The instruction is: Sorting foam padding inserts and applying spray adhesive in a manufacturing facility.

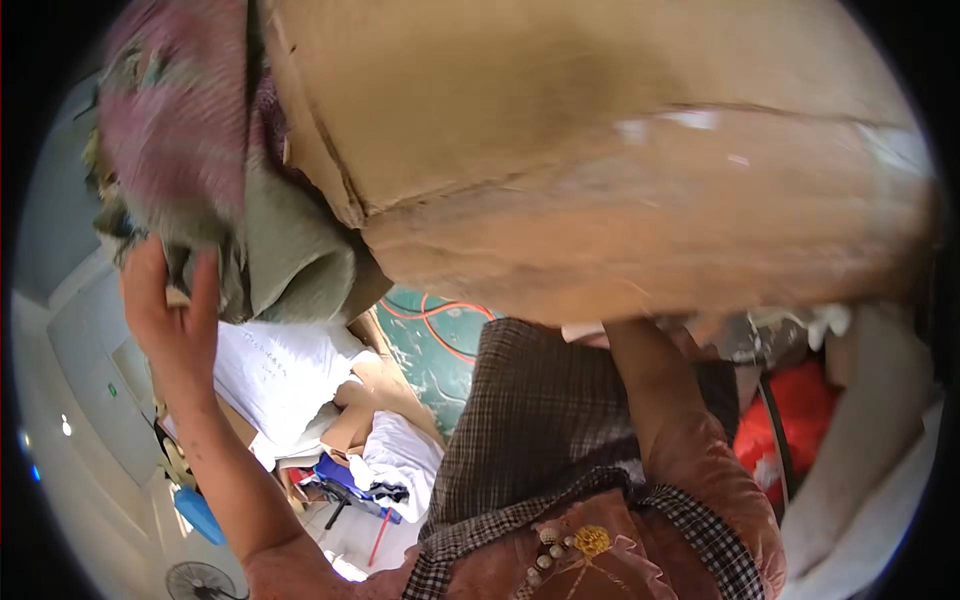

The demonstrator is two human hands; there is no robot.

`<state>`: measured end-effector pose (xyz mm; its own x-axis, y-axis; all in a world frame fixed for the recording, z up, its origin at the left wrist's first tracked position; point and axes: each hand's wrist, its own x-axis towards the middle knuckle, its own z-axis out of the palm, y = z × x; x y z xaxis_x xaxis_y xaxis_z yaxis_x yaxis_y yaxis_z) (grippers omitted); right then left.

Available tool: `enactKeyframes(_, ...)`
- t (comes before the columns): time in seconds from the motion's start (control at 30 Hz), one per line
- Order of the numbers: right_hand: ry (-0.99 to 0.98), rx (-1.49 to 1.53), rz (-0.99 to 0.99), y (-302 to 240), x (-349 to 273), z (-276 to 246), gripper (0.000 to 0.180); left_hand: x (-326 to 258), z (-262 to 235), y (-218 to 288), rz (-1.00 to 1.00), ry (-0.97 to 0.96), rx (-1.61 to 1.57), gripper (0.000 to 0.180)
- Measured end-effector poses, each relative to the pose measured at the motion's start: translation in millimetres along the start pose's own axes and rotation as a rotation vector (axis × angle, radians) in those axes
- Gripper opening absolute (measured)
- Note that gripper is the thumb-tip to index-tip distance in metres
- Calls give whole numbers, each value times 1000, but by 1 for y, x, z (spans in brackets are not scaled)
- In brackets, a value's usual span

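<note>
The person's left hand was raised at the end of a bare left forearm, which climbed from the lower edge and leaned toward the left. Its fingers pointed upward, the thumb standing apart from them, against the bottom of a grey-green cloth; whether they were clamped on it I could not tell. Directly above the fingers hung a pink cloth, blurred, lying against the grey-green one. To the right of the fingers and reaching above them, a large cardboard box filled the upper view, creased and scuffed along its lower part.

The right forearm slanted up and leftward beneath the box's lower edge. The box hid the right hand, so the state of its fingers could not be told. Below and right of the left fingers lay white cloth; farther right, an orange cord curved over the green floor.
</note>
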<state>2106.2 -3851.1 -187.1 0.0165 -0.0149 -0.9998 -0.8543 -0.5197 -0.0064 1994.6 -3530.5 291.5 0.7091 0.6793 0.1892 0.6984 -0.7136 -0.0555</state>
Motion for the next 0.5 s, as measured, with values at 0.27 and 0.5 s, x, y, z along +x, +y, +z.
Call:
enactKeyframes(0.27,-297,79,-180,6,-30,-15,42,-67,13,8,10,-15,70,38)
enactKeyframes(0.5,10,-27,-748,11,-134,-66,32,-33,34,10,94,-7,-266,34)
